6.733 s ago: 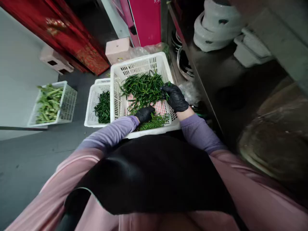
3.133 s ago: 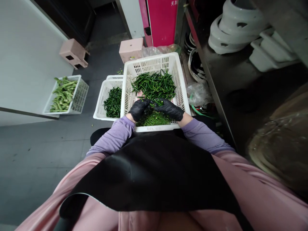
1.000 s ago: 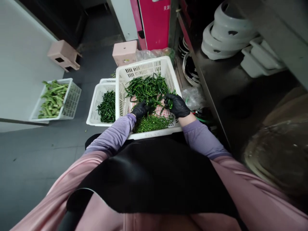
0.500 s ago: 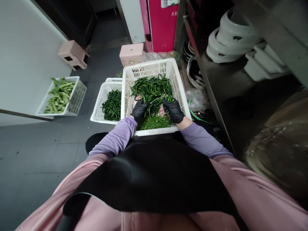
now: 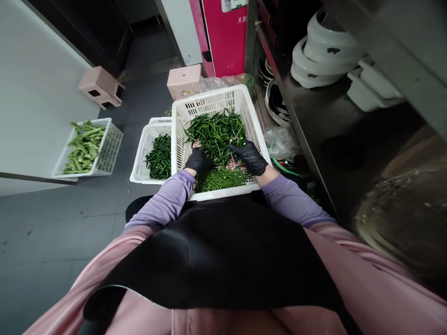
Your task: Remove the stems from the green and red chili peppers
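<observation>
A white plastic basket [image 5: 258, 122] sits in front of my lap. Long green chili peppers [image 5: 216, 130] are heaped in its far and middle part, and a pile of short green stems [image 5: 223, 179] lies along its near side. My right hand [image 5: 250, 157], in a black glove, is closed around several chili peppers whose ends show at the fingertips. My left hand [image 5: 198, 161], also gloved, is curled low at the left edge of the heap, just above the stems. What its fingers hold, if anything, is hidden.
Left of the basket stands a second white basket [image 5: 138, 163] of green peppers. Farther left, another white basket [image 5: 113, 149] holds pale green vegetables. Pink stools [image 5: 184, 81] stand behind. A metal shelf [image 5: 303, 111] with white dishware [image 5: 331, 44] runs along the right.
My left hand has dropped lower and left, away from the peppers it gripped. My right hand has stayed near its place, with peppers in it. The camera view has shifted slightly.
</observation>
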Tool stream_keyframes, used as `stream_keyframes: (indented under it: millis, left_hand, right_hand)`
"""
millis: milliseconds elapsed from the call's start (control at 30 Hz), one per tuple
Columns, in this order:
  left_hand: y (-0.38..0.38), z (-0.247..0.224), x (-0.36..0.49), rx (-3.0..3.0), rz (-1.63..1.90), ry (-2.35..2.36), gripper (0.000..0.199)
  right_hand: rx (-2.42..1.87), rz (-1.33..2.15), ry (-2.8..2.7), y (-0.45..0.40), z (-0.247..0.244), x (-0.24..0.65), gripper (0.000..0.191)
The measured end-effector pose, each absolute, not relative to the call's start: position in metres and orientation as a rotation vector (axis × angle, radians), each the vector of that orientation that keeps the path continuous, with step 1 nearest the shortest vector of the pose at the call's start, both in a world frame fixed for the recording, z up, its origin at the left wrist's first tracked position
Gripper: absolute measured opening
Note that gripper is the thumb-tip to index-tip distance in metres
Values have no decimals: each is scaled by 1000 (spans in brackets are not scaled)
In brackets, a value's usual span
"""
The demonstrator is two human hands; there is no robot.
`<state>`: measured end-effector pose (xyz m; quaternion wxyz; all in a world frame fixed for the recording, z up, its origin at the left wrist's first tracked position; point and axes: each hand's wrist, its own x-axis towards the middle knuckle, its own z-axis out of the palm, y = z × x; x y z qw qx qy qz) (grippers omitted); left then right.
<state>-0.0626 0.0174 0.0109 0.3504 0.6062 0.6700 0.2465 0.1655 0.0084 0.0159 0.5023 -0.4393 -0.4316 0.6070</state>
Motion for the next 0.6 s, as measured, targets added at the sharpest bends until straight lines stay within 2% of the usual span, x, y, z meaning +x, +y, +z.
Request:
stream_keyframes:
  millis: [67,267,500,533,600]
  left_hand:
    - [23,27,-62,1685,671,1789,30]
    - [39,60,-21,1555,650,1312,36]
    - [37,45,-20,2058,675,1474,6]
    - [37,43,-27,2078,661,1511,8]
    - [36,42,-42,1993,675,1572,24]
  right_hand:
    - [-1038,1538,-1130,8,18,168,46]
    - [-958,1659,-1271,11,17,168,48]
    - [-892,1775,-1325,7,24,173,48]
    - [-884,1778,-1313,7,24,173,49]
    - [-895,1757,-1275,6,24,176,49]
